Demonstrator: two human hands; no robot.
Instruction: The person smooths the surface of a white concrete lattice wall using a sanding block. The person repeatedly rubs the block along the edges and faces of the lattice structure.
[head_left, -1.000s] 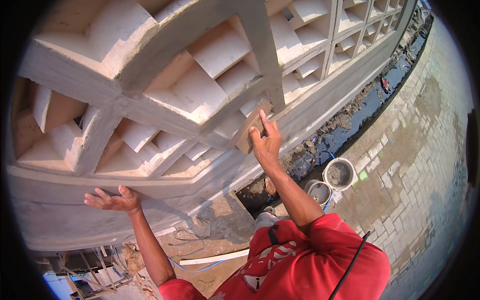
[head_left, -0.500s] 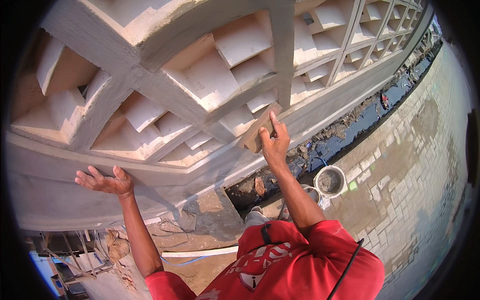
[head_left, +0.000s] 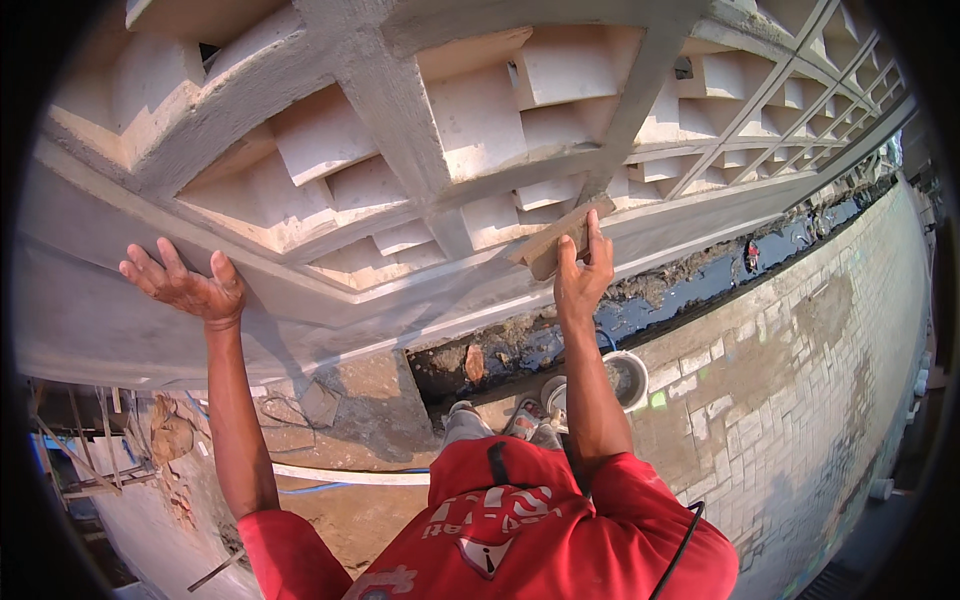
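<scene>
My right hand (head_left: 583, 282) grips a flat wooden plastering float (head_left: 548, 243), with the index finger stretched along its back. The float lies on or close to the grey plastered band of the wall (head_left: 480, 290), just under the openwork blocks; whether it touches is hard to tell. Over on the left, my left hand (head_left: 188, 290) is open with its fingers spread, palm up, beside the ledge below the lattice. Nothing is in it. Contact between that hand and the wall is not clear.
Pale lattice blocks (head_left: 570, 70) fill the wall above. Along its foot runs a drain with dark water (head_left: 700, 275). A white bucket (head_left: 642, 388) stands by my right forearm, on the paving (head_left: 770, 400). A concrete slab (head_left: 370, 400) and wooden poles (head_left: 85, 440) are at lower left.
The whole view has shifted and tilted. My right hand has carried the float a little to the right along the wall. My left hand remains spread near the ledge.
</scene>
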